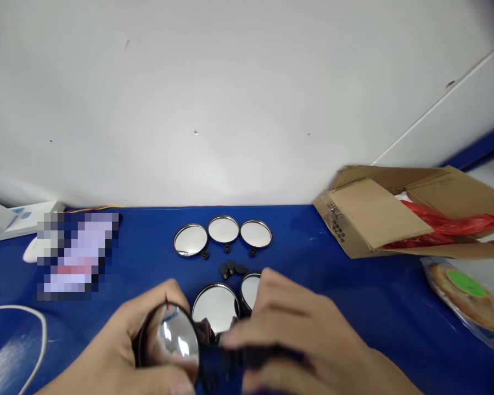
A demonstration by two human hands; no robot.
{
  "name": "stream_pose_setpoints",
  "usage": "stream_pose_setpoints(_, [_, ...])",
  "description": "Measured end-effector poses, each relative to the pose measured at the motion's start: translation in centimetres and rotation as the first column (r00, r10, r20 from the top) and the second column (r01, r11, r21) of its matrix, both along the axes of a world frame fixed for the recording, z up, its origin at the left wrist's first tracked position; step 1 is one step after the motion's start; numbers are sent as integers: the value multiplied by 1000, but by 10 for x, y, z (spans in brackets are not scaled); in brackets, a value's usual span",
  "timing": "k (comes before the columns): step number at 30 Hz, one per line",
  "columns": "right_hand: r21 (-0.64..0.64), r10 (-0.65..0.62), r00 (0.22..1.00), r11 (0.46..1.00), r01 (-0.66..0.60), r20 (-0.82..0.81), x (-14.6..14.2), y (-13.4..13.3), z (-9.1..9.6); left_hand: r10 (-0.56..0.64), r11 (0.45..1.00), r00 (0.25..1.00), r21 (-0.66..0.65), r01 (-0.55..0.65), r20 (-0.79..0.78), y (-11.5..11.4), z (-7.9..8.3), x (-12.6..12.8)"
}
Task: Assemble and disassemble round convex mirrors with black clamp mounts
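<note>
My left hand [119,345] is closed round a small round convex mirror [173,343] with a black rim, held upright near the bottom edge. My right hand [308,334] is closed beside it, its fingers pinched on a dark blurred part [230,359] at the mirror's right side. Just beyond my hands two more round mirrors [215,308] lie on the blue table [354,307], the right one partly hidden by my right hand. Farther back three mirrors [223,229] lie in a row, each with a small black knob [206,255] in front. Several black knobs [230,269] sit in a cluster between the rows.
An open cardboard box [366,216] with a red plastic bag [444,225] stands at the right. A round roll in clear wrap [469,299] lies at the far right. A white cable [37,329] and white objects [8,216] are at the left. A white wall runs behind.
</note>
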State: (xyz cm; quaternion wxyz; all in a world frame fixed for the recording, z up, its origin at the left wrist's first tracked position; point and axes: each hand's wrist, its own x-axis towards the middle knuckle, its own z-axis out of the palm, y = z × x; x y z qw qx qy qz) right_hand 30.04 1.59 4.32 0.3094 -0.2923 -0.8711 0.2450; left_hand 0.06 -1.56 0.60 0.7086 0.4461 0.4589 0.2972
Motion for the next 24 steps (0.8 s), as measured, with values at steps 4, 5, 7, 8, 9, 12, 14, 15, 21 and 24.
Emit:
stream_pose_setpoints(4, [-187,-366,925,920,344,-99,6,24,-18,216,976,976,13,-216,8,17,4,-2])
stream_pose_setpoints(5, [-207,-415,907,896,393,-73,7,30,-23,260,965,965,25,-261,39,20,4,-3])
stream_pose_setpoints(7, [-230,-471,882,862,453,-26,9,38,-33,314,946,944,47,-320,103,24,3,-4])
stream_pose_setpoints(8, [-247,-483,876,849,467,-3,10,41,-37,328,940,938,60,-336,112,25,2,-5])
stream_pose_setpoints(9, [-264,-490,872,839,476,16,11,43,-40,332,937,938,78,-341,103,26,0,-5])
stream_pose_setpoints(12, [-303,-501,863,815,494,58,13,46,-42,326,938,945,115,-326,19,27,-4,-5])
stream_pose_setpoints(14, [-310,-514,854,801,513,83,14,46,-42,305,944,952,140,-300,-14,27,-5,-4])
stream_pose_setpoints(15, [-311,-518,850,795,521,99,14,46,-42,296,946,955,149,-289,-26,27,-6,-3])
stream_pose_setpoints(21, [-311,-499,854,796,518,146,11,49,-45,252,958,967,151,-243,-43,25,-3,2])
stream_pose_setpoints(24, [-338,-483,867,801,495,123,10,49,-46,245,961,969,143,-237,-37,24,-4,4])
